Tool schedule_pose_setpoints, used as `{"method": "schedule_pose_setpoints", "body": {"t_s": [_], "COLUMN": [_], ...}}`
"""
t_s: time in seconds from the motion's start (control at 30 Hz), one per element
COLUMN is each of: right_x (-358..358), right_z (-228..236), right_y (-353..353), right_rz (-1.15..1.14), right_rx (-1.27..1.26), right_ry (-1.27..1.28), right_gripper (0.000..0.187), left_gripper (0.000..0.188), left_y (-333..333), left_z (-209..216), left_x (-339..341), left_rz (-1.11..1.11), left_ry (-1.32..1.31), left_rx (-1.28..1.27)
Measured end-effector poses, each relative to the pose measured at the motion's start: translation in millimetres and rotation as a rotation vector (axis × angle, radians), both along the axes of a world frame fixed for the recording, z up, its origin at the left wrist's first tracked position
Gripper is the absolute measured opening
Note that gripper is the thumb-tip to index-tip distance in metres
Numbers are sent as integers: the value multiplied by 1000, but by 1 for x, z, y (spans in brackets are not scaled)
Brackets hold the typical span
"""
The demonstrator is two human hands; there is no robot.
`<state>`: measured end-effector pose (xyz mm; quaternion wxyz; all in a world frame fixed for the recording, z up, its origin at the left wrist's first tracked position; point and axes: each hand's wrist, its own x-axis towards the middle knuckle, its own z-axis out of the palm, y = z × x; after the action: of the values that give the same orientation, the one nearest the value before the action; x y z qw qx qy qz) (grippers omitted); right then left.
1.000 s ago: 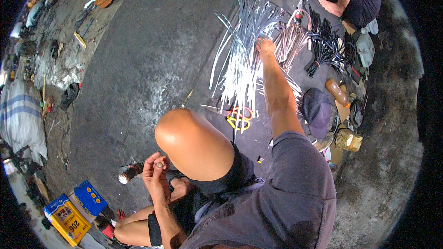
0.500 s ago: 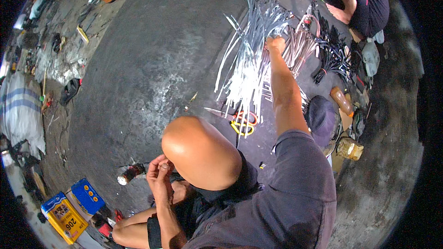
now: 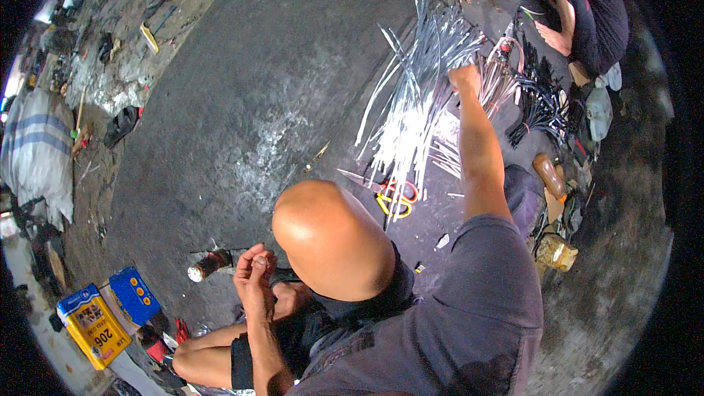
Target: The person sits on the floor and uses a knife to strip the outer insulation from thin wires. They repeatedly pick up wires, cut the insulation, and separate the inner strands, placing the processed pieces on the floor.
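My right hand (image 3: 465, 79), its arm stretched forward, is closed over the right edge of a loose bundle of long silvery-white strips (image 3: 411, 95). Its fingertips are hidden, but strips run under them. Right beside it lies a bundle of brownish strips (image 3: 497, 82), and farther right a tied bundle of black strips (image 3: 539, 103). My left hand (image 3: 254, 273) hovers by my raised knee, fingers curled with the thumb against them. Whatever they pinch, if anything, is too small to make out. Scissors with red and yellow handles (image 3: 396, 198) lie at the near end of the silvery strips.
A co-worker's foot (image 3: 557, 35) and dark clothing are at the far right. Nearby are a brown bottle (image 3: 548, 176), a dark cap (image 3: 522, 194) and a yellowish block (image 3: 557, 249). A dark cylinder (image 3: 210, 265) and a yellow-and-blue box (image 3: 95, 326) lie left; a white sack (image 3: 37, 154) stands beyond.
The view has shifted slightly, moving the strips rightward in the picture. My right hand stays closed at the bundle's edge; brownish strips beneath it look disturbed. The co-worker's hand has moved back. My left hand keeps its pose.
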<state>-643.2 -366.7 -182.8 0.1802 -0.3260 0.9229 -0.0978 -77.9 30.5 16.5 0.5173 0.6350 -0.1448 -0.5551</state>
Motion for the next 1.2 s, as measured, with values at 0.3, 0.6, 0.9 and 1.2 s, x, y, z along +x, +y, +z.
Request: {"method": "schedule_pose_setpoints", "body": {"t_s": [0.3,0.6,0.9,1.2], "right_x": [86,139,204,213], "right_z": [-60,12,36,10], "right_y": [243,293,327,307], "right_rz": [329,260,410,163], "right_rx": [30,-181,220,-15], "right_ry": [-353,-146,-129,-302], "right_gripper": [21,37,62,44], "left_gripper": [29,24,14,14], "left_y": [9,29,67,67], "left_z": [-5,-9,-25,-13], "left_x": [-4,4,4,-12], "left_rz": [-9,-65,53,62], "left_ry": [70,41,16,-92], "left_rx": [-77,-97,-2,-38]}}
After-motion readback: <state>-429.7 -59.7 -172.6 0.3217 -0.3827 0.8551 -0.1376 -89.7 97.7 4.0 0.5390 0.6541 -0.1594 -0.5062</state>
